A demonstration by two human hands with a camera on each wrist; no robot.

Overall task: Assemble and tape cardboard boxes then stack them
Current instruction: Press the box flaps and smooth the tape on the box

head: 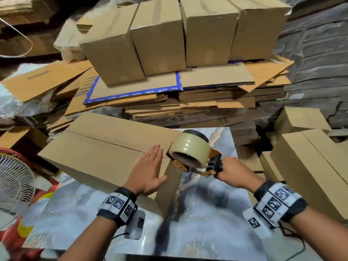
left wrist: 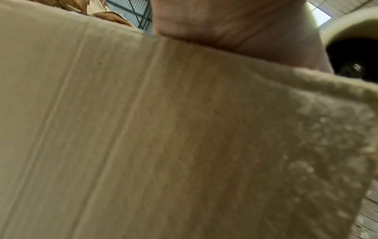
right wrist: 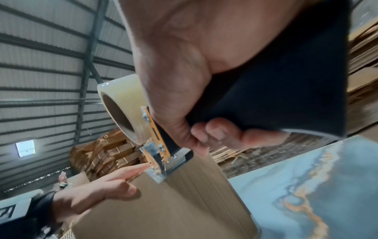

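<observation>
Head view: left hand (head: 148, 169) flat on box (head: 105, 147), right hand (head: 235, 173) gripping dispenser (head: 194, 151).

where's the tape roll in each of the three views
Head: the tape roll sits centre right, on the dispenser gripped by the right hand, at the box's near right end.
Left wrist: only its curved edge and dark core show at the far upper right.
Right wrist: left of centre, above the dispenser's metal blade.
Shared landmark: the cardboard box, under the left hand in all three views.

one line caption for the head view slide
Left hand flattens brown cardboard box; right hand grips orange tape dispenser.
</observation>
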